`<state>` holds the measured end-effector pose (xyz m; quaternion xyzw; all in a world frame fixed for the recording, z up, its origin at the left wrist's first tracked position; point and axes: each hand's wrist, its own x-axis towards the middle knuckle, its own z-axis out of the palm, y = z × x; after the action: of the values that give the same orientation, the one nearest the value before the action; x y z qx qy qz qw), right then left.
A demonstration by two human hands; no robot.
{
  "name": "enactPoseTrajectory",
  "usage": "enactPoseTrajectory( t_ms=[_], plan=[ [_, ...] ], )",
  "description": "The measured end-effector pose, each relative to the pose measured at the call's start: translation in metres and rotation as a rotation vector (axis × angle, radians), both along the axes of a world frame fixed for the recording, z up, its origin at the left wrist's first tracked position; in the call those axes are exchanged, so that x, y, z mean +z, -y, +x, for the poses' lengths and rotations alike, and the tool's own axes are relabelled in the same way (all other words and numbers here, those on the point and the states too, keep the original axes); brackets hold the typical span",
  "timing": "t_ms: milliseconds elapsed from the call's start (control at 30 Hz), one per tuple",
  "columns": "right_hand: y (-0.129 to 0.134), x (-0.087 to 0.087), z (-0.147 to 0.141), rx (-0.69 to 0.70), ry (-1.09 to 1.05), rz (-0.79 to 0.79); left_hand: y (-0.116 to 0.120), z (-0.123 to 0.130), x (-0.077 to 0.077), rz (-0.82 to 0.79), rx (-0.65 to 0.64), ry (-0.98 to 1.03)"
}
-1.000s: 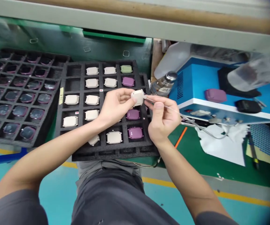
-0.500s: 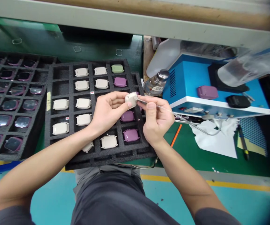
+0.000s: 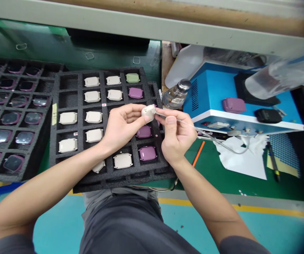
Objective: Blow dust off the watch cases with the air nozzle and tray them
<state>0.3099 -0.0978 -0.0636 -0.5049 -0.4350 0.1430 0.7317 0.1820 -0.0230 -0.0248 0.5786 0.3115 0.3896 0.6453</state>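
Note:
My left hand (image 3: 122,127) is shut around a cream square watch case (image 3: 148,113), held up above a black foam tray (image 3: 109,183). My right hand (image 3: 177,135) pinches a thin nozzle (image 3: 166,115) on a clear tube, and its tip touches or nearly touches the case's edge. Below my hands, the tray's compartments hold several cream cases, such as one (image 3: 122,161), and several purple cases, such as one (image 3: 147,153). My hands hide part of the tray.
A second foam tray (image 3: 14,120) with glossy dark watch faces lies to the left. On the right stand a blue machine (image 3: 210,95), a glass bottle (image 3: 177,94) and a white plastic jug (image 3: 185,67). White cloth (image 3: 239,158) lies on the green mat. A grey shelf edge (image 3: 141,26) crosses above.
The whole scene has shifted left and slightly down in view since the oldest frame as my head moved. My hands keep the same hold on the case and nozzle.

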Motion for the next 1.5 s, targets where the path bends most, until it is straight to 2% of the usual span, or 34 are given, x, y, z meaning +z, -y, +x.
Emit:
enactPoseTrajectory(
  t_ms=[467,867,1100,1500],
  plan=[
    [-0.001,0.001,0.000,0.000,-0.011,-0.025,0.000,0.000,-0.001,0.012,0.001,0.026],
    [-0.003,-0.001,0.000,0.014,-0.036,0.004,-0.001,-0.001,0.002,0.051,0.022,-0.057],
    [-0.012,0.000,0.003,0.044,-0.026,0.039,-0.005,-0.001,0.007,0.082,0.048,-0.152],
    [-0.015,-0.002,0.003,0.131,-0.123,0.074,-0.003,0.001,0.014,0.087,0.079,-0.182]
  ],
)
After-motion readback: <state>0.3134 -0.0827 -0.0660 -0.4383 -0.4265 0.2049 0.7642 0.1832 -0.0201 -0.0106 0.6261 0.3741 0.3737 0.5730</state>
